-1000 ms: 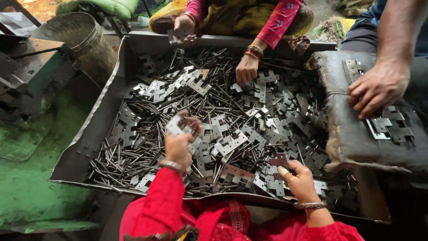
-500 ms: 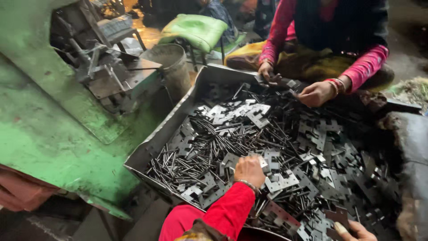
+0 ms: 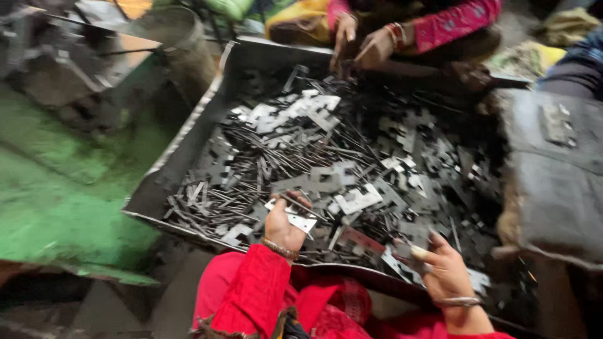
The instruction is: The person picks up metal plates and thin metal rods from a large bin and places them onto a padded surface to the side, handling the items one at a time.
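Note:
A big grey metal tray (image 3: 164, 166) holds a heap of flat metal hinge plates (image 3: 352, 179) and thin metal pins (image 3: 217, 207). My left hand (image 3: 284, 223), in a red sleeve with a bangle, is closed on a pale hinge plate (image 3: 295, 220) with a pin across it, near the tray's front edge. My right hand (image 3: 440, 267) rests on the plates at the front right, fingers bent over a dark plate; the blur hides whether it grips it.
Across the tray another person's two hands (image 3: 364, 41) in pink sleeves work over the far rim. A green machine surface (image 3: 56, 207) lies left, a grey bucket (image 3: 179, 37) at the back left, a dark sack-covered block (image 3: 553, 169) at the right.
The view has swung back to the right. My left hand has come nearer the front edge with a plate in it, and my right hand is in full view again.

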